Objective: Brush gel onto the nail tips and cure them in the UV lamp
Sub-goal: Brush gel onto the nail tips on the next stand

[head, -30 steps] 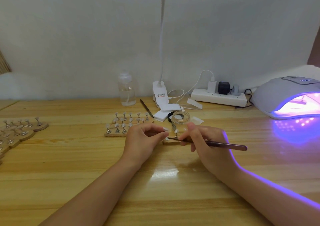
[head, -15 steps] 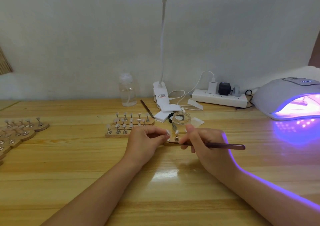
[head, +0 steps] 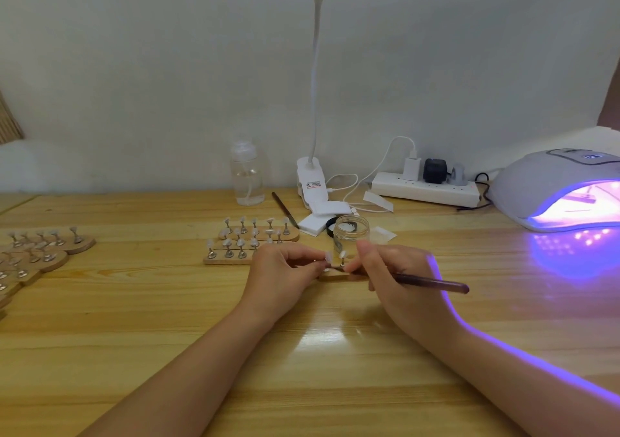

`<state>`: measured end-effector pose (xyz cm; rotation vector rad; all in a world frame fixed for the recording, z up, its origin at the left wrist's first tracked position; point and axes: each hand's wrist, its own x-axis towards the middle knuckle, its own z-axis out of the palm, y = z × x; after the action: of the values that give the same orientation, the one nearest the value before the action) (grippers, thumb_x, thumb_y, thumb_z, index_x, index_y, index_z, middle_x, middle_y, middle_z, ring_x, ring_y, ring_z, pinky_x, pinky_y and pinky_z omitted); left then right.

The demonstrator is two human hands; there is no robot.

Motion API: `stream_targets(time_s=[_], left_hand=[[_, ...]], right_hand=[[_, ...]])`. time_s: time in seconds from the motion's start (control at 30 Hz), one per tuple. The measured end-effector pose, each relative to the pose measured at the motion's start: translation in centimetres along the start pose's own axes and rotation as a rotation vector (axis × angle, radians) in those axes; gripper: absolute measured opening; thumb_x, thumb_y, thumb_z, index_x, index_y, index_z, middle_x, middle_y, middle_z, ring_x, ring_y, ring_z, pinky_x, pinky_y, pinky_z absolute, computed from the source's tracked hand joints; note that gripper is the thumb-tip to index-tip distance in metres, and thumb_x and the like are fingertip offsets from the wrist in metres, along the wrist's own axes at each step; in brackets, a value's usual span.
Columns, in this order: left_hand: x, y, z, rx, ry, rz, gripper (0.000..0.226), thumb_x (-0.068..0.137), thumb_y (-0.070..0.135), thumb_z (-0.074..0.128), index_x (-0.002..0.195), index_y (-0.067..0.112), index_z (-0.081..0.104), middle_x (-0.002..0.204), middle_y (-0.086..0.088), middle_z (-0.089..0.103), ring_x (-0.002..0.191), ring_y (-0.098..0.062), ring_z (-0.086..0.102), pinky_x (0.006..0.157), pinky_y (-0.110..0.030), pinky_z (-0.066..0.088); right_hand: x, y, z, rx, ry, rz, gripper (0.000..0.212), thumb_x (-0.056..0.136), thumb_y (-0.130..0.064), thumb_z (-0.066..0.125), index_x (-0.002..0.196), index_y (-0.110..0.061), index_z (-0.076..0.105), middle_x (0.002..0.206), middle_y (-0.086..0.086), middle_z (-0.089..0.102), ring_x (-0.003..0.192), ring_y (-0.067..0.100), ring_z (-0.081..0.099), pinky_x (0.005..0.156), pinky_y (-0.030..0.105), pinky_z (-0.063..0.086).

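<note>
glossy varnished wood table, clear glass jar, smooth white plastic uv lamp.

Right hand grips the brush at a nail tip the left hand pinches; UV lamp glows at the counter's right edge.

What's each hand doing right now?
Left hand: pinching a white nail tip on its metal stand.
Right hand: gripping the thin dark brown brush.
</note>
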<state>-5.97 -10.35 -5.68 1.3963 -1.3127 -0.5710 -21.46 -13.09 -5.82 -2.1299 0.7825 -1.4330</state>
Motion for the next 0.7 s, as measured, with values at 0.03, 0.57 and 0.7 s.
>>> stream_targets(time_s=[0.03, 0.57, 0.7], left_hand=[[0.00, 0.01, 0.01, 0.002, 0.002, -0.002, 0.015, 0.073, 0.001, 0.072, 0.079, 0.014, 0.074, 0.073, 0.008, 0.068, 0.067, 0.006, 0.060, 0.062, -0.004, 0.043], [-0.16, 0.31, -0.07, 0.000, 0.005, -0.001, 0.020, 0.072, 0.004, 0.074, 0.070, 0.024, 0.071, 0.067, 0.016, 0.067, 0.064, 0.009, 0.059, 0.061, -0.002, 0.041], [-0.07, 0.19, -0.11, -0.025, -0.005, -0.015, 0.016, 0.073, 0.006, 0.074, 0.073, 0.022, 0.072, 0.069, 0.013, 0.068, 0.065, 0.007, 0.061, 0.061, -0.002, 0.041]], right_hand=[[-0.04, 0.02, -0.01, 0.020, 0.003, 0.013, 0.035, 0.082, -0.055, 0.039, 0.066, -0.038, 0.065, 0.056, -0.022, 0.062, 0.056, -0.003, 0.060, 0.055, 0.011, 0.044], [-0.04, -0.10, -0.07, 0.192, 0.036, 0.073, 0.037, 0.087, -0.042, 0.047, 0.067, -0.020, 0.070, 0.053, -0.017, 0.063, 0.049, -0.006, 0.057, 0.056, 0.006, 0.041], [0.03, -0.22, -0.10, 0.127, 0.024, 0.044, 0.034, 0.091, -0.035, 0.044, 0.074, -0.021, 0.069, 0.052, -0.028, 0.058, 0.054, -0.009, 0.057, 0.059, 0.004, 0.041]])
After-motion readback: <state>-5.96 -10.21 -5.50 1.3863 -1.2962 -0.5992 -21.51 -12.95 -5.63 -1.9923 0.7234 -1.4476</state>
